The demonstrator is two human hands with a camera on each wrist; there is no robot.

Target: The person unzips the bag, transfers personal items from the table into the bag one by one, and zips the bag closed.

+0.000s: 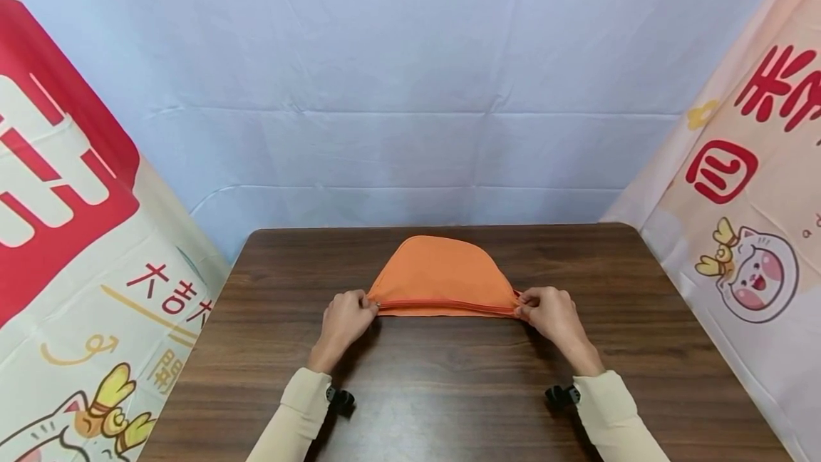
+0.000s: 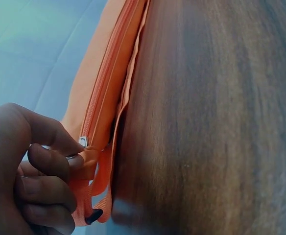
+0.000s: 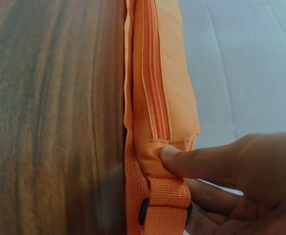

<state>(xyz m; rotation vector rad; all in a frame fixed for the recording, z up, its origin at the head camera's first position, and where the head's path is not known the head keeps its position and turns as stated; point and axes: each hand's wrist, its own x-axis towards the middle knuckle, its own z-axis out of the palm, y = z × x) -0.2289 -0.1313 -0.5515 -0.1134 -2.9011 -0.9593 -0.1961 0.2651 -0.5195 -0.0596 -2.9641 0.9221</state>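
Note:
An orange waist bag lies on the wooden table, its curved side away from me and its zipper along the near edge. The zipper looks closed along its visible length. My left hand is at the bag's left end, pinching by the silver zipper slider; a sliver of metal shows between the fingers. At the other end, my right hand grips the corner, thumb pressed just past the zipper's end. Orange webbing strap with a black buckle hangs beside that thumb.
The dark wooden table carries the bag near its far edge. A pale cloth backdrop hangs behind. Printed banners stand at the left and right. Both wrists wear small black cameras.

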